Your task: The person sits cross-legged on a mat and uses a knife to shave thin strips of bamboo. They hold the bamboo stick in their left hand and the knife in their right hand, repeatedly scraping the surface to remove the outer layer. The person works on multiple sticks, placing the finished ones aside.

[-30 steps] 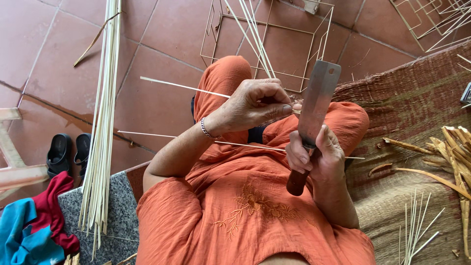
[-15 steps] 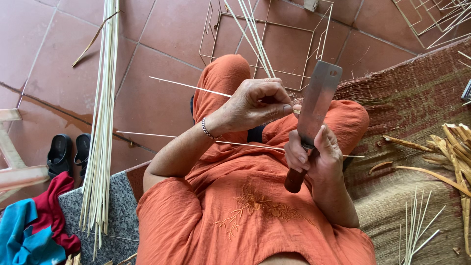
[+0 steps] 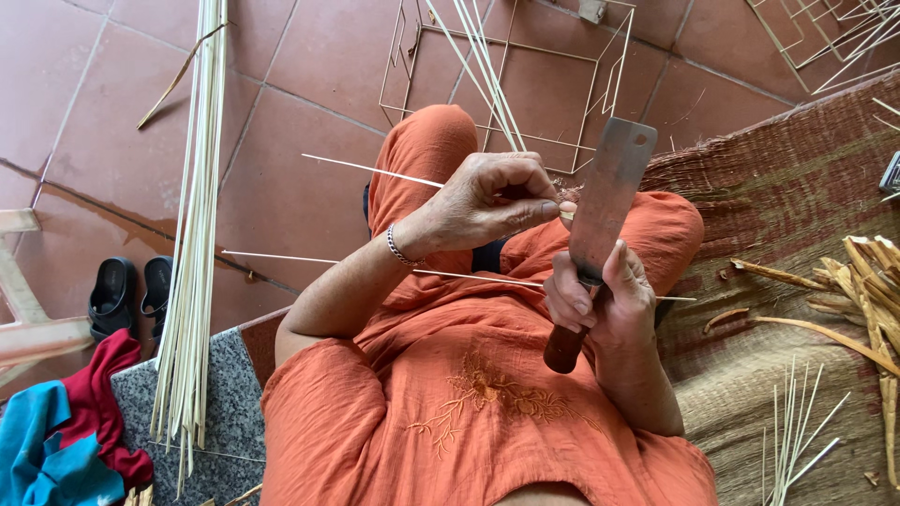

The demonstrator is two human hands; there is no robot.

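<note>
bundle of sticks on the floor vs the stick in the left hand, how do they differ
The bundle of sticks lies loose on the tiled floor, many long strips side by side; the single stick is alone, pinched in the left hand against the cleaver that the right hand grips. Both are pale, thin bamboo-like strips.

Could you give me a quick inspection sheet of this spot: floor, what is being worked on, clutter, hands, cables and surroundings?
Surface: red tiled floor; woven mat on the right.
Job's things: broad knife, thin bamboo strip meeting its blade.
Clutter: peelings on the mat, loose sticks.
Hands: left hand pinches the strip; right hand grips the knife handle.
Cables: nothing seen.
Surroundings: long strip bundle, wire frame, black sandals, cloths.
</note>
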